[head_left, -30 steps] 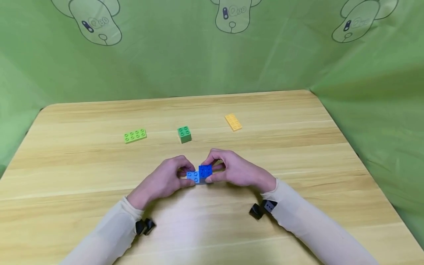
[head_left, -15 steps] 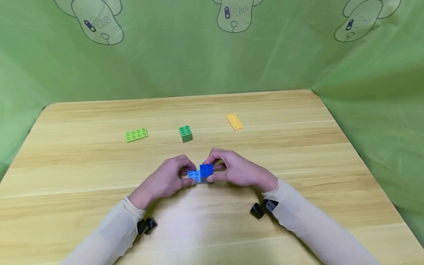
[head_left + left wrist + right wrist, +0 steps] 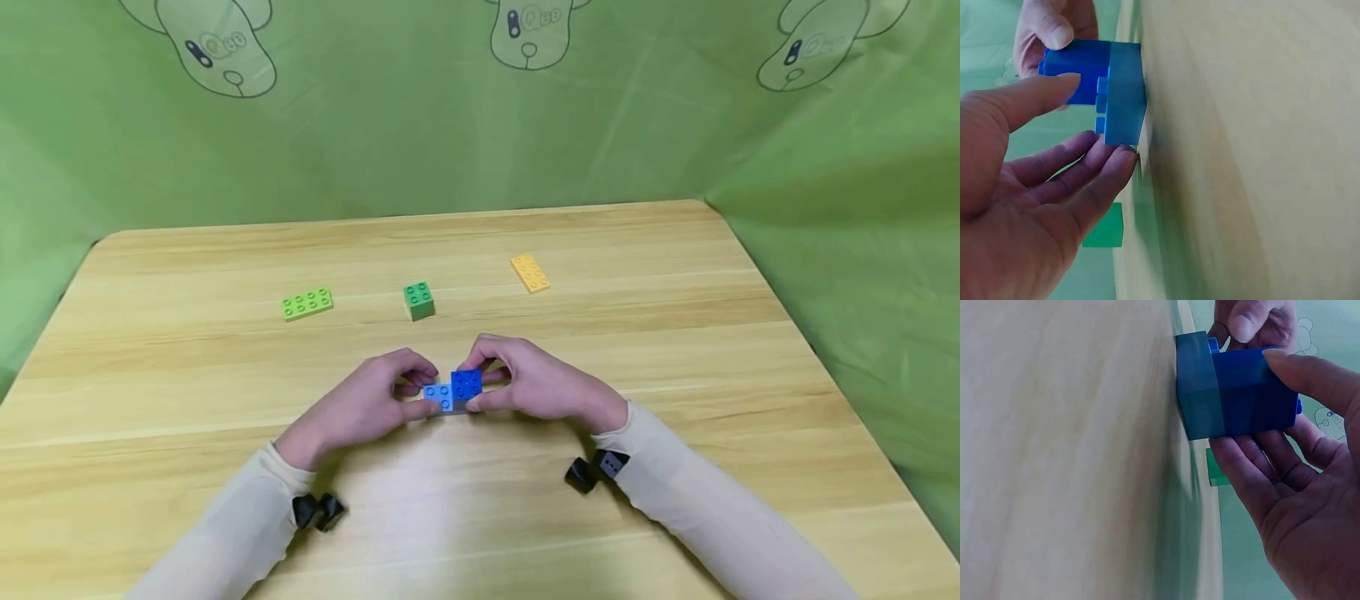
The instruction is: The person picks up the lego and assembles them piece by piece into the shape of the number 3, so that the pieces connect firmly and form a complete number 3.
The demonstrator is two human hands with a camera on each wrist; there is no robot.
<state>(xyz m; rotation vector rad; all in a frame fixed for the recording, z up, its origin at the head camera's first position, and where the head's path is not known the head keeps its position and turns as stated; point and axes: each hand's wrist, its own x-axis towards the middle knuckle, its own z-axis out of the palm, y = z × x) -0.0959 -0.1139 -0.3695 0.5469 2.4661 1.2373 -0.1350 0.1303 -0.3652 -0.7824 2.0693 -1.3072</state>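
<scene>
A dark blue brick (image 3: 467,385) sits on the right part of a longer light blue brick (image 3: 437,398), which lies on the table and shows bare studs at its left. My right hand (image 3: 536,383) pinches the dark blue brick, thumb on the near side and fingers on the far side. My left hand (image 3: 363,400) is beside the light blue brick's left end, thumb and fingers spread around it. In the left wrist view, a gap shows between the left thumb and the light blue brick (image 3: 1125,94); the fingertips lie close to it, and contact is unclear.
Farther back on the wooden table (image 3: 637,292) lie a lime green plate brick (image 3: 307,304), a green brick (image 3: 419,301) and a yellow-orange plate brick (image 3: 530,273). A green curtain (image 3: 480,150) hangs behind the table and at its sides.
My left hand has loosened from the light blue brick and drawn slightly left, its fingers spreading. My right hand stays on the dark blue brick; both bricks keep their places.
</scene>
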